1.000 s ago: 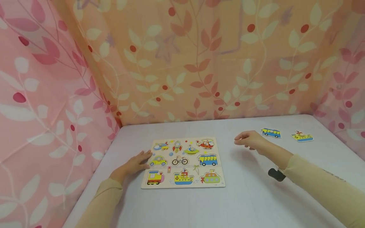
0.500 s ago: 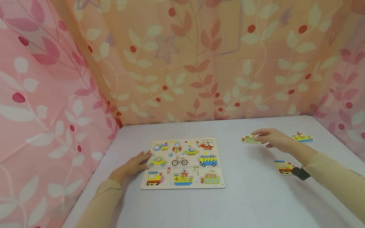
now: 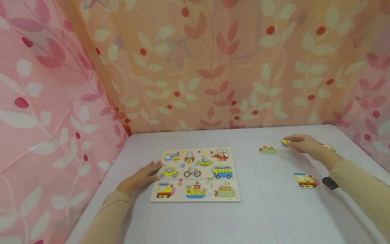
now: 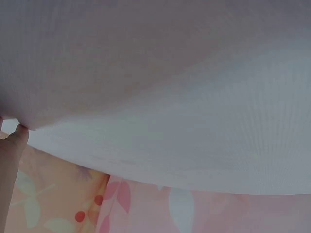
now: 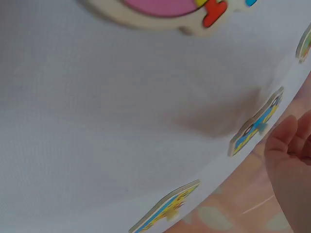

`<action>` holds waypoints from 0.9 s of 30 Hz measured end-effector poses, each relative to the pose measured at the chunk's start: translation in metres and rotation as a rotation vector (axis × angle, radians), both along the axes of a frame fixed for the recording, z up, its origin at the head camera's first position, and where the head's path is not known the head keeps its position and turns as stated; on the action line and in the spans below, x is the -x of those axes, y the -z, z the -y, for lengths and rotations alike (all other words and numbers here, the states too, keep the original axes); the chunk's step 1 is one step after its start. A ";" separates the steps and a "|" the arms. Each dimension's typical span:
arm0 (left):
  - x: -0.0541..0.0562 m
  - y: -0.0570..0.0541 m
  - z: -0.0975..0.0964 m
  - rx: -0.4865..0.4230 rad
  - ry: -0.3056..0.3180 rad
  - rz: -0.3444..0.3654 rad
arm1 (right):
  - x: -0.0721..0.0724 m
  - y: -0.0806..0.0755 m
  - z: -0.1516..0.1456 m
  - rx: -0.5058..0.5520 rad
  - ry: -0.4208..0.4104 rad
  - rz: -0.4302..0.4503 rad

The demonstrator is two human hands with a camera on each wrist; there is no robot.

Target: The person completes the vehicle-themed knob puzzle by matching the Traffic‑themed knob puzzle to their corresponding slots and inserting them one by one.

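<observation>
In the head view, my left hand (image 3: 147, 176) rests with extended fingers at the left edge of a wooden vehicle puzzle board (image 3: 195, 200). Over at the back right, my right hand (image 3: 305, 145) hovers at a knobbed bus piece (image 3: 284, 142), partly covering it. The right wrist view has the bus piece (image 5: 257, 121) lying on the table, the thumb close to its knob and the fingers loosely bent. A submarine piece (image 3: 268, 149) lies left of that hand. Behind the hand a ship piece (image 3: 330, 147) is partly hidden, and a train piece (image 3: 305, 180) lies nearer.
A white-covered table (image 3: 195, 223) bears everything. Leaf-patterned curtains (image 3: 195, 84) stand along its back and sides. A dark object (image 3: 330, 183), apparently the wrist camera, sits at the right wrist beside the train piece.
My right hand has moved rightward, from over the submarine piece to the bus piece. The submarine and train pieces have come into full sight. My left hand has stayed still.
</observation>
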State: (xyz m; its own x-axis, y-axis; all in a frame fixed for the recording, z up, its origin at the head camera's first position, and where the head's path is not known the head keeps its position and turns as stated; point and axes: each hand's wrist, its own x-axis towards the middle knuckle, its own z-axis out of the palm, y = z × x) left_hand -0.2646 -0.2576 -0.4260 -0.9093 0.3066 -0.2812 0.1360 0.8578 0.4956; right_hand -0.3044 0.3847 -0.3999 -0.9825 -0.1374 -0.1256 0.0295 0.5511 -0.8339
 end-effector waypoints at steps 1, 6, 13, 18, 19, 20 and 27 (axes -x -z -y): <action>0.000 0.000 0.000 0.005 0.000 0.001 | 0.001 0.002 -0.005 0.005 0.013 0.002; 0.002 0.001 0.000 0.004 0.008 -0.016 | 0.007 0.009 -0.022 -0.025 0.060 0.010; 0.002 0.004 0.000 -0.008 -0.008 -0.003 | 0.012 0.020 -0.029 0.008 0.125 0.081; 0.003 0.004 0.000 -0.013 -0.006 -0.011 | 0.018 0.026 -0.032 -0.009 0.164 0.123; 0.003 0.004 0.000 -0.015 -0.006 -0.013 | 0.020 0.027 -0.032 -0.014 0.167 0.131; 0.002 0.005 0.000 -0.013 -0.005 -0.015 | 0.022 0.028 -0.033 -0.016 0.177 0.140; 0.002 0.005 0.000 0.000 -0.021 -0.014 | 0.030 0.028 -0.037 -0.041 0.137 0.150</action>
